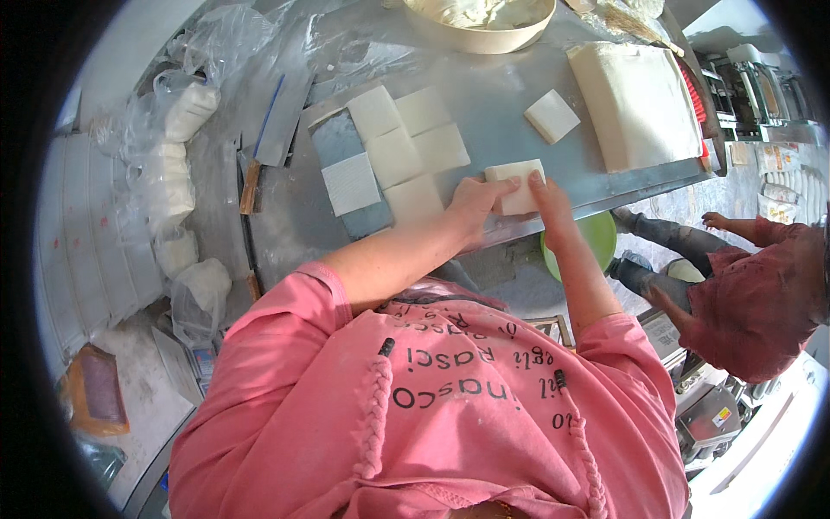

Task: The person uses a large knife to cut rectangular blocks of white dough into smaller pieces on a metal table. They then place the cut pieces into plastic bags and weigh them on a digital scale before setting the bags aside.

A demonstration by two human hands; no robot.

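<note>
My left hand [476, 202] and my right hand [552, 206] grip a thick stack of white square sheets [515, 170], likely dough wrappers, from its two sides. Both thumbs press on its top, near the front edge of the metal table [499, 97]. Farther back and to the right lies a similar white stack [552, 115], set at an angle. Left of my hands, several pale square stacks [394, 156] lie edge to edge. One textured white square [351, 184] rests on a blue-grey surface [338, 139] beside them.
A cream bowl [480, 40] with pale contents stands at the back. A cloth-covered block [639, 107] is at right. Left are a wooden-handled tool [250, 185] and bagged white lumps [174, 181]. A green basin [587, 241] sits below the table; another person [755, 292] is at right.
</note>
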